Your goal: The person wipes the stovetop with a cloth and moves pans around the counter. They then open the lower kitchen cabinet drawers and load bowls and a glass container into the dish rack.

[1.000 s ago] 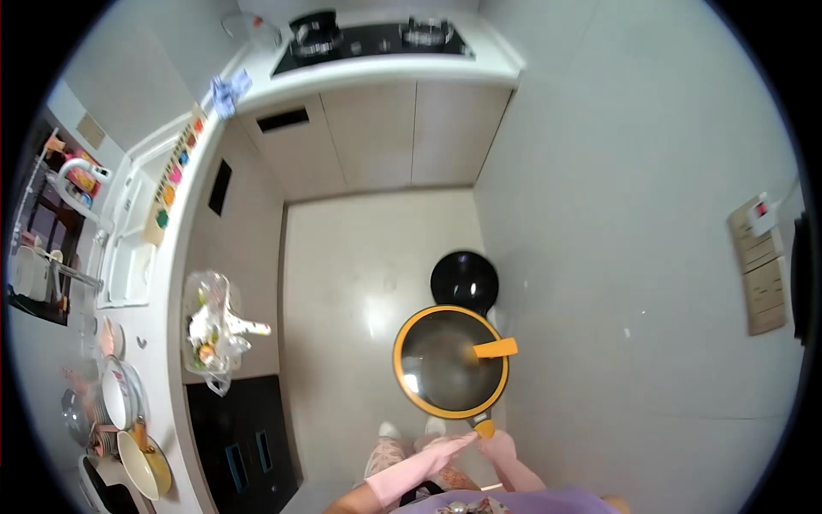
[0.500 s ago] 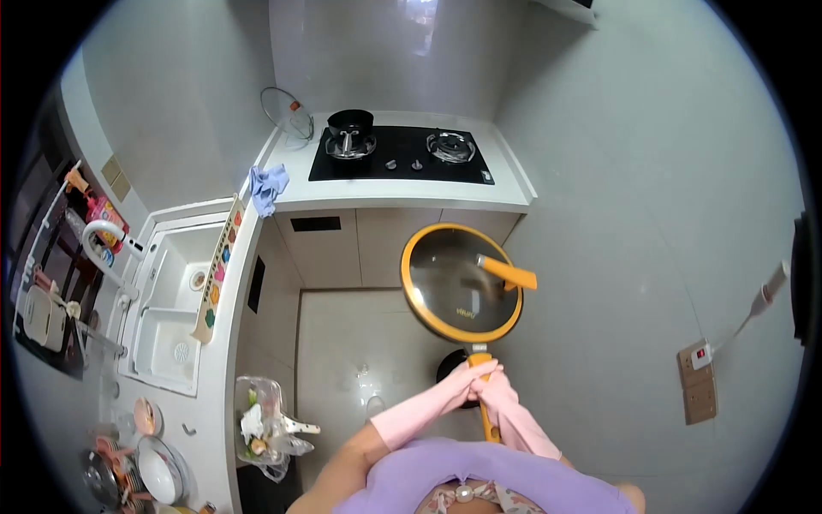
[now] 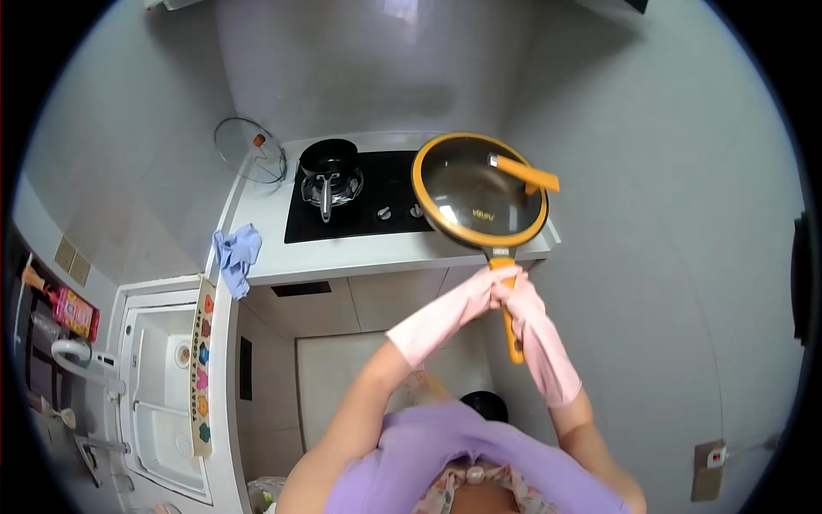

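Note:
In the head view, a frying pan [image 3: 438,224] with a yellow rim is covered by a glass lid [image 3: 467,184]. The lid's yellow handle [image 3: 524,174] sticks out to the right. Both hands wear pink rubber gloves and are wrapped around the pan's yellow handle [image 3: 512,332], close to the pan. My left hand [image 3: 486,284] comes in from the left and my right hand [image 3: 519,300] from the right, the two touching. From this view the pan covers the right side of the black gas stove [image 3: 390,193]; whether it touches it I cannot tell.
A small black pot [image 3: 329,157] sits on the left burner. A blue cloth [image 3: 237,253] hangs over the counter corner, and a wire rack [image 3: 257,158] leans in the back corner. The white sink [image 3: 163,343] is at left; a black round bin [image 3: 485,405] stands on the floor.
Both hands have carried the covered pan forward, from above the floor to over the stove's right side. The arms are now more stretched out, and the view has shifted toward the stove.

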`<action>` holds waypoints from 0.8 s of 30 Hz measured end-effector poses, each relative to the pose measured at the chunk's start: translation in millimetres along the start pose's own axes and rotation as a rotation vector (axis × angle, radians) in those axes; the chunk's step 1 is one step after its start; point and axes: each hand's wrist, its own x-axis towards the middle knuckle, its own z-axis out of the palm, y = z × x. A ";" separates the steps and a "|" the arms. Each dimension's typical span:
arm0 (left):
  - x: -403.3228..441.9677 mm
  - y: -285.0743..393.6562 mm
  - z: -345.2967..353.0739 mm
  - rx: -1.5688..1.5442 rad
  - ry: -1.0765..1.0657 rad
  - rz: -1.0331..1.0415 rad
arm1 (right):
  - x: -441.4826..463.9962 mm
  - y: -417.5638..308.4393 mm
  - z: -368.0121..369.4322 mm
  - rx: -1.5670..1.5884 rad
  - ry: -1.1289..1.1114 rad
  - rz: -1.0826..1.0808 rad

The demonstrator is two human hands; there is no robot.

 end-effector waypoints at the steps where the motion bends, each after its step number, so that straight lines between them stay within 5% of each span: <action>1: 24.2 14.8 -14.6 -0.017 -0.009 -0.001 | 29.0 -16.5 -0.6 0.007 0.004 -0.006; 2: 47.3 28.7 -22.2 -0.024 0.129 0.034 | 57.2 -36.3 -0.8 0.004 0.005 -0.020; 12: 196.2 100.4 -140.5 -0.163 0.124 -0.089 | 217.9 -136.6 18.9 0.007 -0.009 0.009; 24: 208.9 122.2 -161.2 -0.176 0.099 -0.150 | 249.4 -147.9 29.1 0.004 0.022 0.069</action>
